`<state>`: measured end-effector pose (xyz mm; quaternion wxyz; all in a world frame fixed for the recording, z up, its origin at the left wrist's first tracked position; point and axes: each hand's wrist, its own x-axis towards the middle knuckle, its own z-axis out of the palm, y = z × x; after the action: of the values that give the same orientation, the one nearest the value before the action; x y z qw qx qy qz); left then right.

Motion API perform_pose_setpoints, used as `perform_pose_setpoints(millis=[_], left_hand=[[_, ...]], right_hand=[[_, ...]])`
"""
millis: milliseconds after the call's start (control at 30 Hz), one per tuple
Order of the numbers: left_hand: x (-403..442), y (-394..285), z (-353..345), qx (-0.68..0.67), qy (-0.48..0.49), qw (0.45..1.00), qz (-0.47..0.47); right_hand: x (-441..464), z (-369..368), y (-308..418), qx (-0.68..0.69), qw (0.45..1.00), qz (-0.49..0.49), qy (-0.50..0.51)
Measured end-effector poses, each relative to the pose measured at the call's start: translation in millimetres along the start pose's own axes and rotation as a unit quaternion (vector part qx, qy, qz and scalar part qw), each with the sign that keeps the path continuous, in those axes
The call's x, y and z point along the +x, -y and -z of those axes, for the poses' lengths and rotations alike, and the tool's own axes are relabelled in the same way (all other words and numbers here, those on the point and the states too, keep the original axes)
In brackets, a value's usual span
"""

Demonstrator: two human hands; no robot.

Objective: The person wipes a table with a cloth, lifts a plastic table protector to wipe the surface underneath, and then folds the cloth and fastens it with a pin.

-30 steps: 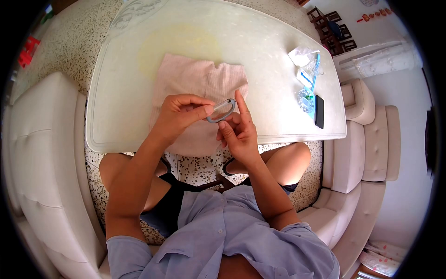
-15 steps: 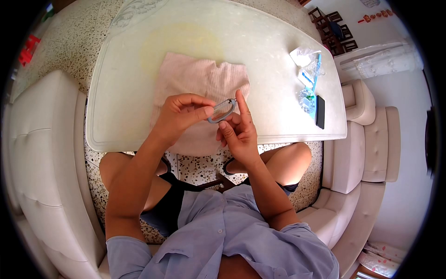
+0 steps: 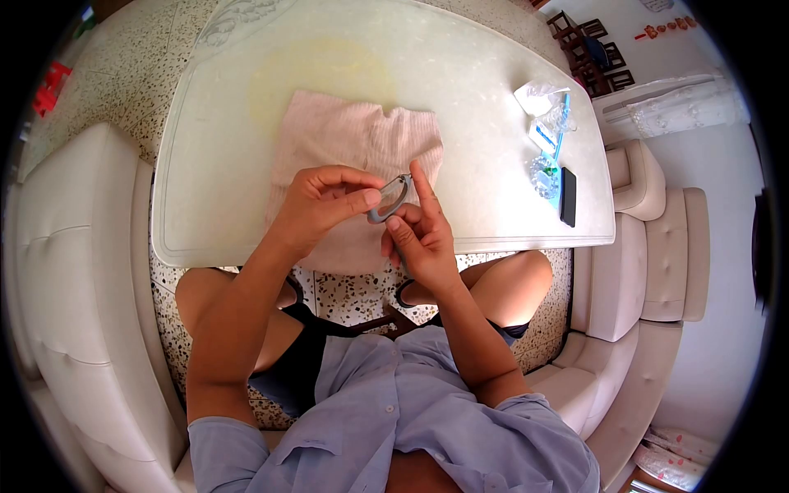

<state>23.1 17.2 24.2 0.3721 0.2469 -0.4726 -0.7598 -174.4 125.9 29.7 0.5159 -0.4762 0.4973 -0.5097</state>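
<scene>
Over the near edge of the table, both my hands hold a grey loop-shaped tool (image 3: 400, 201); a thin strip seems to close one side of its curved frame, and its exact kind is hard to make out. My left hand (image 3: 320, 201) has thumb and fingertips pinched at the loop's left side. Around its lower end closes my right hand (image 3: 422, 234), thumb on top, with the index finger stretched up to the loop's upper tip. Under the hands, a pale pink ribbed knit garment (image 3: 353, 131) lies spread on the table and hangs over its edge.
On the right of the pale table (image 3: 214, 189) lie a black phone (image 3: 568, 197), crumpled clear plastic (image 3: 542, 177), a small white-and-blue packet (image 3: 542, 135) and a white plastic bag (image 3: 536, 99). Cream sofas (image 3: 74, 246) stand at both sides.
The loop has turned slightly, so it looks narrower and its upper tip shows more. My right index finger has shifted a little left; the left hand has barely moved.
</scene>
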Motion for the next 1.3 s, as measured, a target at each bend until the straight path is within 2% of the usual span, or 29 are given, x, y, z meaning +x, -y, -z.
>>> perform_pose_setpoints(millis=[567, 867, 967, 1067, 1300], left_hand=[[-1, -1, -1, 0.018, 0.036, 0.998, -0.047], [1, -3, -3, 0.01, 0.066, 0.996, -0.058], [1, -2, -4, 0.066, 0.051, 0.991, -0.101], [2, -2, 1, 0.162, 0.072, 0.966, -0.186], [3, -13, 3, 0.252, 0.073, 0.938, -0.228]], right_hand=[[-1, 0, -2, 0.031, 0.999, -0.001, 0.009], [-1, -2, 5, 0.094, 0.993, -0.062, 0.022], [-1, -1, 7, 0.093, 0.992, -0.074, 0.028], [-1, -1, 6, 0.104, 0.991, -0.074, 0.032], [-2, -1, 6, 0.101, 0.991, -0.08, 0.033]])
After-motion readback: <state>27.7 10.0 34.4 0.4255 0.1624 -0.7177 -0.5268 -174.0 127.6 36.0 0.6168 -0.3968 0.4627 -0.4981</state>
